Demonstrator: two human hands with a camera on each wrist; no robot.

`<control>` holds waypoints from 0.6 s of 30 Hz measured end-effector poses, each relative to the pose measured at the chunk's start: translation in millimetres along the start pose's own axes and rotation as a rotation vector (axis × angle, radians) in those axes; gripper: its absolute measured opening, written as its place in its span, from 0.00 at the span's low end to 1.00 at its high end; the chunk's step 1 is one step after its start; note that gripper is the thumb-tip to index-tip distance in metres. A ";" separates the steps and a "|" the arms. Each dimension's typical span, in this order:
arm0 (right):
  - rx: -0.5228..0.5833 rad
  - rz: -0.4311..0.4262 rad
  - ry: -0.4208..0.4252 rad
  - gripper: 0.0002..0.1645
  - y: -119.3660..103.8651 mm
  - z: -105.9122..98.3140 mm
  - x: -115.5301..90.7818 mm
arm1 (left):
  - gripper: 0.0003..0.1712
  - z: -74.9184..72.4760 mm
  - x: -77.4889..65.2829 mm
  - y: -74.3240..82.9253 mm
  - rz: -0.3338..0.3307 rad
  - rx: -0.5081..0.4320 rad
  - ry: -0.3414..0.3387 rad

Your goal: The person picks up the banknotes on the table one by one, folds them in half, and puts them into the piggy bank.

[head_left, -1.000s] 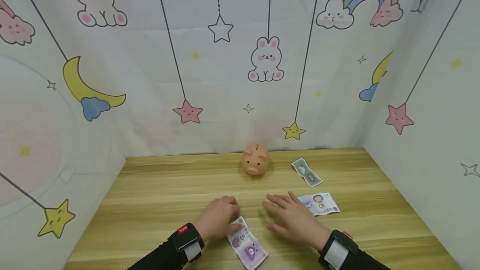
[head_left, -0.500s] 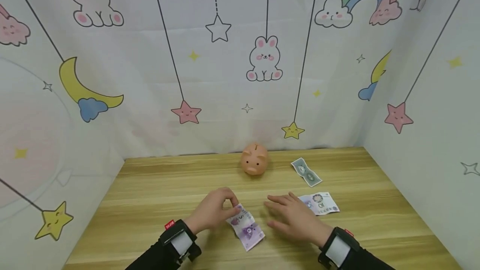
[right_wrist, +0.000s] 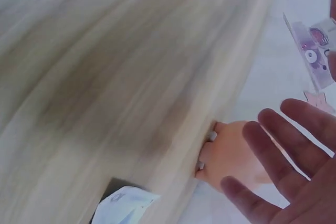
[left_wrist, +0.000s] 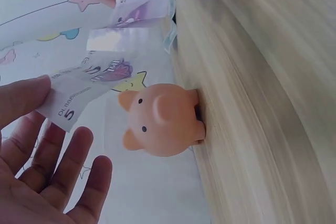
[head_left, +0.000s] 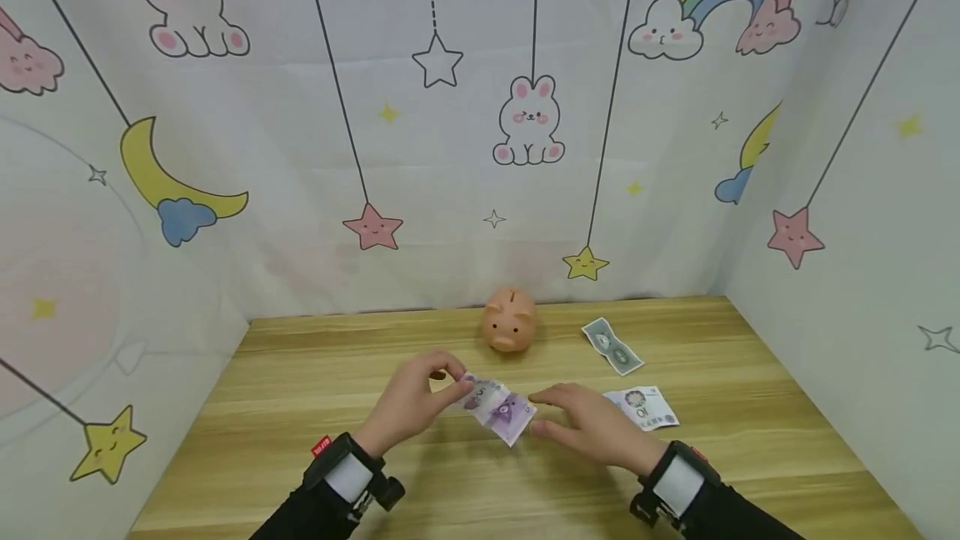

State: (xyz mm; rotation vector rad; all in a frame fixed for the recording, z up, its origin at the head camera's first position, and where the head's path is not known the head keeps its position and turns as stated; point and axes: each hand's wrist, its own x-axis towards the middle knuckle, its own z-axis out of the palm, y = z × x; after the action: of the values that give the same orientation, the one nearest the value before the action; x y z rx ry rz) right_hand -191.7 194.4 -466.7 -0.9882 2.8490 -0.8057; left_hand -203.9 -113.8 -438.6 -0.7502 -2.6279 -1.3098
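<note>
My left hand (head_left: 412,402) pinches one end of a purple play banknote (head_left: 512,417) between thumb and fingers, as the left wrist view also shows. The creased banknote (left_wrist: 142,6) is raised off the table. Its far end reaches my right hand (head_left: 592,427), whose index finger and thumb are spread on either side of the corner. In the right wrist view the right hand's fingers (right_wrist: 275,163) extend loosely. Behind the hands stands an orange piggy bank (head_left: 509,321) with a slot on top.
A second purple-and-white banknote (head_left: 651,408) lies on the wooden table (head_left: 315,365), partly covered by the right hand in the head view. Farther back rests a green banknote (head_left: 612,347). A white printed curtain (head_left: 450,165) closes off the back and sides.
The left hand has lifted the purple banknote off the table, moving it forward and turning its free end toward the right hand. The right hand has shifted slightly, its thumb and index finger now around that end.
</note>
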 end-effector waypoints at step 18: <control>0.285 0.060 0.329 0.05 -0.4 -1.6 33.1 | 0.05 11.3 1.6 -6.3 -0.118 -0.319 0.245</control>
State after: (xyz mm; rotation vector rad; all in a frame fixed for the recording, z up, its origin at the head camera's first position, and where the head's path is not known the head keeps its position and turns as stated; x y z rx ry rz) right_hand -218.3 175.5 -460.4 -0.7925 2.8794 -1.4393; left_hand -207.0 -107.6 -449.6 -0.4362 -2.3308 -1.7568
